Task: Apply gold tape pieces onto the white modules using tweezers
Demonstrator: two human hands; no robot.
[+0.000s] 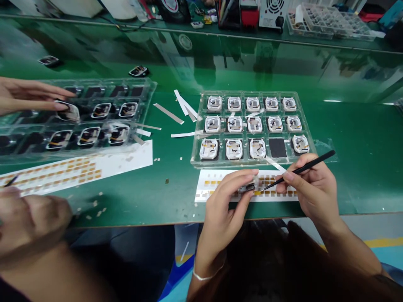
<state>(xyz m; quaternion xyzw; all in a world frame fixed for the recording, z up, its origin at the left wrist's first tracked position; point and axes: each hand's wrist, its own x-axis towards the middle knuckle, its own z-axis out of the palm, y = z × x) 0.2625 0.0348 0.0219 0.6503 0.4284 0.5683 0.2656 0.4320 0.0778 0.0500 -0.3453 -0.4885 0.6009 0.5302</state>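
My left hand [226, 205] pinches a small dark electronic module [247, 187] with a clear edge between thumb and fingers. My right hand [310, 188] grips black fine-tipped tweezers [299, 170], whose tip touches or nearly touches the module. Below both hands lies a white backing sheet [204, 191] with rows of small amber tape pieces. Just beyond it stands a clear plastic tray [255, 93] of white-framed modules, with one compartment holding a dark pad [277, 147].
A co-worker's hands [28, 96] work at a second clear tray [151, 89] of dark-framed modules, beside another amber-dotted sheet [94, 170]. Loose paper strips [168, 114] and small scraps lie on the green mat [352, 180]. Equipment and parts boxes [330, 23] line the back.
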